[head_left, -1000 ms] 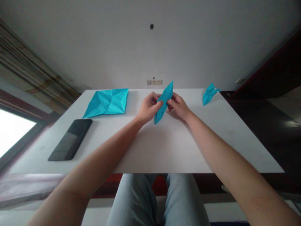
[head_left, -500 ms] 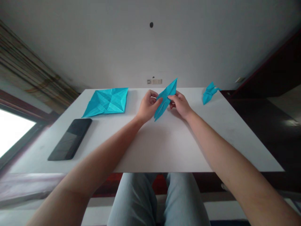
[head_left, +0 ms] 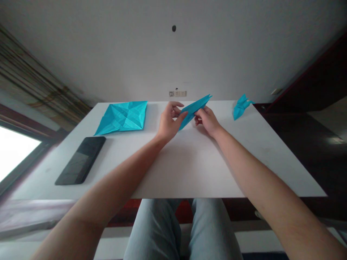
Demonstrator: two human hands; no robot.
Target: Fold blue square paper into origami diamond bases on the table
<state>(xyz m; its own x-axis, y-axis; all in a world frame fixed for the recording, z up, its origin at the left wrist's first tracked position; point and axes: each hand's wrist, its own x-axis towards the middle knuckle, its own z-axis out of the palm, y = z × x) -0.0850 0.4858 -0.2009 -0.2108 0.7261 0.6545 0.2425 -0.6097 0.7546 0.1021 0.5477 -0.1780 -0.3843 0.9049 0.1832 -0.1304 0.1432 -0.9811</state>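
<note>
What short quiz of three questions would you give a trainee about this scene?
1. True or false: the phone lies on the creased sheet.
2. What holds the folded paper? A: one hand. B: both hands. C: nothing.
3. Fill in: the small figure lies near the table's far ____ corner.
Key: 1 false; 2 B, left hand and right hand; 3 right.

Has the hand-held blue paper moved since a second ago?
Yes: the folded blue paper has tipped flatter, its far tip swinging right, away from the wall sockets.
</note>
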